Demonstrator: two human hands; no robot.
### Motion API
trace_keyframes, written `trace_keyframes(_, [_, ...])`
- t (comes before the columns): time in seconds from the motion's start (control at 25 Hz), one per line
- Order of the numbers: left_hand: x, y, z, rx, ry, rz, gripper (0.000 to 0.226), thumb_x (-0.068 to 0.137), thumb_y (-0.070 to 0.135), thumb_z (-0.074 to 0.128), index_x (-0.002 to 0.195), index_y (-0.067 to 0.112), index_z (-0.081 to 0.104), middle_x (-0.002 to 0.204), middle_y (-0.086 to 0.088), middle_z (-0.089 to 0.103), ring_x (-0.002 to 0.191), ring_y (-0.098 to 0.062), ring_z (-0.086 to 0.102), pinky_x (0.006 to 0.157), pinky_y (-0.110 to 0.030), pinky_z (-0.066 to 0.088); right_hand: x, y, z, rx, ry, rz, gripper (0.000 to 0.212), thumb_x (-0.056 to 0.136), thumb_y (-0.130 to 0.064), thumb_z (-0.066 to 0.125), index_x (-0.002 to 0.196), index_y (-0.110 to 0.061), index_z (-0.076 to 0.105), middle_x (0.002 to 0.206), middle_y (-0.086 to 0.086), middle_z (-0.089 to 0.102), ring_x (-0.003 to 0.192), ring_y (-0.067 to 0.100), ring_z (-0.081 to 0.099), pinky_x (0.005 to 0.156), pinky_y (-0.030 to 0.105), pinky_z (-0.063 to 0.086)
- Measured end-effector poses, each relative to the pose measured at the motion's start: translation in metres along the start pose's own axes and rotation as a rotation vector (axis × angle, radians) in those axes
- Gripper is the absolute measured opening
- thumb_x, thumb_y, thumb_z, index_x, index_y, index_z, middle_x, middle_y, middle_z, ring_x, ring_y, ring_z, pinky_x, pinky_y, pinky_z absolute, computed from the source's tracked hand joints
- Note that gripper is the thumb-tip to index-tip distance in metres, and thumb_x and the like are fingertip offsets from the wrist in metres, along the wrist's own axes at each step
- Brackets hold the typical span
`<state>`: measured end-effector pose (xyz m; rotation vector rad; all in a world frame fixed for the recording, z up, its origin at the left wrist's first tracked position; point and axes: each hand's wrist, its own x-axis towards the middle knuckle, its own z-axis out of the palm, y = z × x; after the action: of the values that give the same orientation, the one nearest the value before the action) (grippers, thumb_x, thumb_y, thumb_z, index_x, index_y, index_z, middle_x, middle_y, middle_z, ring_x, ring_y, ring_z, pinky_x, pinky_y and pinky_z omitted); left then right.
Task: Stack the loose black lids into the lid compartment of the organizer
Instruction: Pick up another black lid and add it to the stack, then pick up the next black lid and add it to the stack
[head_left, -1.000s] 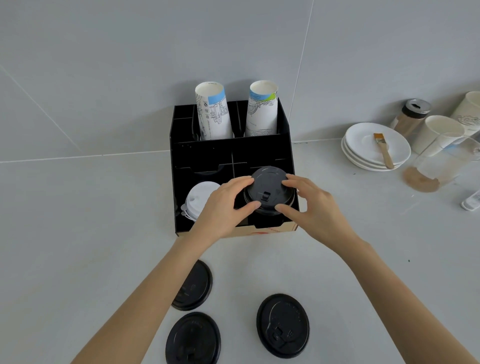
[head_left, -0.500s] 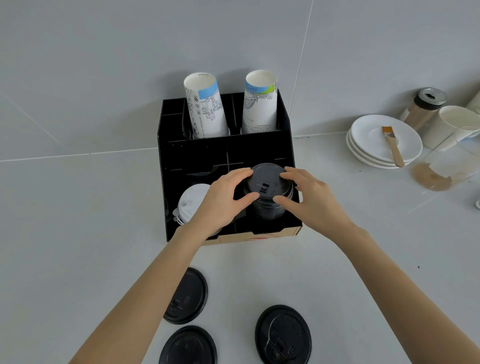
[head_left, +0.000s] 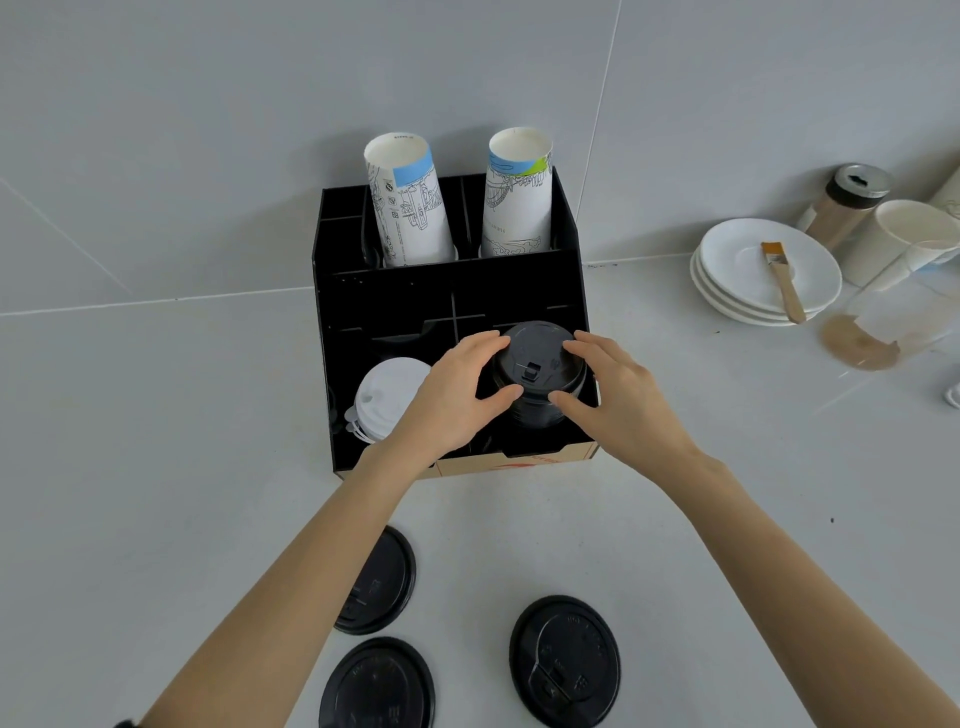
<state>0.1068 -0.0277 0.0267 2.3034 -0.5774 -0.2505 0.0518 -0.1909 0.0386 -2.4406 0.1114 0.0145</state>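
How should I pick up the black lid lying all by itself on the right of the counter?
Take the black lid by its thin outer rim, with fingers on opposite edges, coming straight down from above. It lies flat on the counter with clear space all round, apart from the other two lids, so the rim is probably the only part that gives a hold.

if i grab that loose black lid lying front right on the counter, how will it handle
The loose black lid looks like thin moulded plastic, so probably light and slightly flexible. It lies flat on the smooth counter, so it would likely slide, and its low rim may be fiddly to pinch.
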Motion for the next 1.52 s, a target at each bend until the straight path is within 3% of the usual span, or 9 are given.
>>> trace_keyframes(0.12, [-0.009, 0.001, -0.003, -0.009, 0.017, -0.001, 0.052, 0.084, 0.022, 0.058, 0.131, 0.014, 0.037, 0.141, -0.006, 0.039, 0.129, -0.020, 0.038, 0.107, -0.036, 0.035, -0.009, 0.000, -0.003, -0.007, 0.030, -0.011, 0.054, 0.085, -0.023, 0.057, 0.134, -0.015, 0.035, 0.148, 0.001, 0.032, 0.133, 0.020, 0.033, 0.107, 0.032, 0.030])
trace_keyframes(0.36, [-0.041, 0.005, -0.005, -0.028, 0.041, 0.013, 0.050, 0.084, 0.021, 0.059, 0.129, 0.014, 0.039, 0.138, -0.005, 0.044, 0.124, -0.018, 0.042, 0.099, -0.022, 0.030, -0.040, 0.000, -0.004, 0.016, 0.066, -0.039, 0.052, 0.086, -0.023, 0.057, 0.133, -0.017, 0.036, 0.145, -0.003, 0.035, 0.131, 0.016, 0.035, 0.101, 0.022, 0.027])
trace_keyframes(0.64, [-0.090, 0.003, 0.013, 0.013, -0.105, 0.029, 0.053, 0.084, 0.025, 0.058, 0.132, 0.019, 0.035, 0.140, -0.002, 0.041, 0.128, -0.015, 0.037, 0.099, -0.016, 0.023, -0.094, 0.007, 0.007, 0.038, -0.009, 0.006, 0.051, 0.086, -0.024, 0.055, 0.133, -0.022, 0.034, 0.144, -0.006, 0.037, 0.129, 0.013, 0.037, 0.095, 0.016, 0.025])
trace_keyframes(1.0, [-0.145, -0.002, 0.052, 0.162, -0.494, 0.035, 0.066, 0.083, 0.036, 0.057, 0.137, 0.023, 0.022, 0.148, 0.001, 0.028, 0.134, -0.016, 0.025, 0.112, -0.033, 0.023, -0.166, 0.031, 0.032, 0.049, -0.173, 0.071, 0.058, 0.084, -0.028, 0.059, 0.135, -0.024, 0.030, 0.144, -0.008, 0.036, 0.130, 0.011, 0.036, 0.101, 0.016, 0.023])
trace_keyframes(1.28, [-0.165, -0.006, 0.070, 0.194, -0.553, 0.097, 0.067, 0.082, 0.034, 0.058, 0.137, 0.022, 0.021, 0.147, 0.003, 0.027, 0.131, -0.017, 0.027, 0.109, -0.031, 0.025, -0.193, 0.036, 0.053, 0.099, -0.237, 0.098, 0.067, 0.079, -0.031, 0.064, 0.135, -0.028, 0.026, 0.145, -0.012, 0.030, 0.130, 0.007, 0.033, 0.101, 0.015, 0.023])
trace_keyframes(1.52, [-0.166, -0.010, 0.075, 0.241, -0.533, 0.121, 0.065, 0.084, 0.032, 0.055, 0.137, 0.023, 0.020, 0.147, 0.004, 0.027, 0.131, -0.016, 0.025, 0.108, -0.032, 0.025, -0.201, 0.041, 0.067, 0.129, -0.220, 0.105, 0.061, 0.080, -0.023, 0.062, 0.134, -0.024, 0.032, 0.143, -0.011, 0.029, 0.130, 0.008, 0.033, 0.101, 0.013, 0.023])
